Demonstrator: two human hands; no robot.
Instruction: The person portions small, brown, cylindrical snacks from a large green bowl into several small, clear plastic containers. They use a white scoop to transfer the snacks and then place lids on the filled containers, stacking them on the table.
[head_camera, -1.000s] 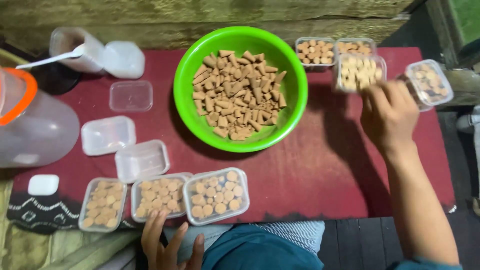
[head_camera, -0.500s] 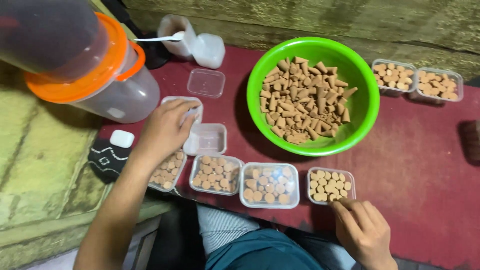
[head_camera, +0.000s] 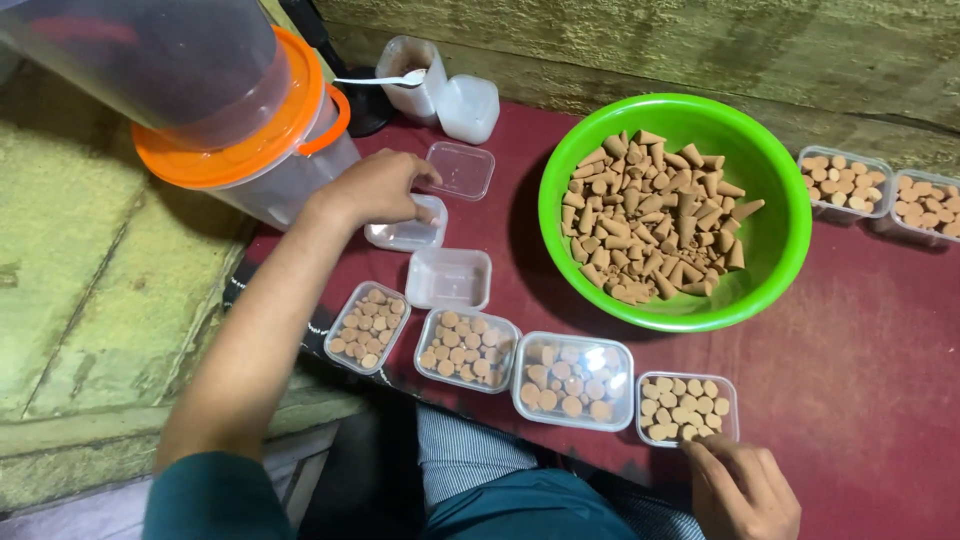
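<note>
Red table (head_camera: 860, 330) carries everything. Top left: big clear jug (head_camera: 200, 110) with an orange lid ring, tipped into view, close to the left arm.

Green bowl (head_camera: 676, 210), right of centre, is loaded with tan cones. Two filled tubs (head_camera: 885, 190) sit past its right rim at the table edge.

Near edge: row of four filled tubs, the third lidded (head_camera: 572, 380), the other three open. Rightmost one (head_camera: 688, 407) is just in front of the right hand (head_camera: 742, 490), fingers loosely together, tips touching or almost touching its near rim, gripping nothing I can see.

Behind the row: empty tub (head_camera: 450, 277), then another empty tub (head_camera: 408, 233), then a loose lid (head_camera: 458, 170). White cup with a spoon (head_camera: 412, 82) and a white container (head_camera: 470, 108) sit at the back.

Left hand (head_camera: 375, 187) is on that second empty tub, fingers curled down over its far rim, thumb side near the jug. Looks like a pinch on the rim; contact underneath is hidden, so I can't tell how firm.

Judgement: grip the rim on two opposite sides, lift straight up, keep the elbow clear of the jug. Bring it in next to the row rather than dragging it, since the empty tub in between would get shoved.
</note>
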